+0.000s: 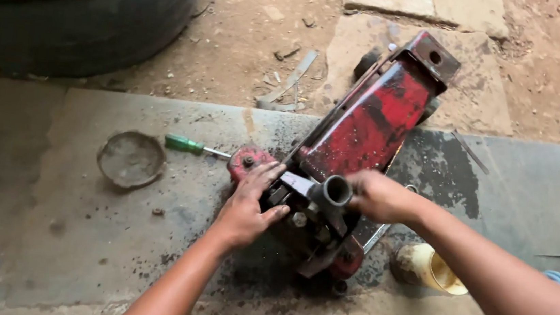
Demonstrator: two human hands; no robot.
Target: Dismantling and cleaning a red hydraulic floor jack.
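A worn red hydraulic floor jack lies on a concrete slab, its front end pointing away from me. My left hand rests flat on the jack's near left side, fingers spread beside a red wheel. My right hand is closed around the right side of the jack's grey handle socket, a short open tube. Oily bolts and linkage sit under the socket.
A green-handled screwdriver and a round dirty lid lie to the left. A small yellow cup stands at the jack's near right. A large tyre is at top left. Dark oil stains surround the jack.
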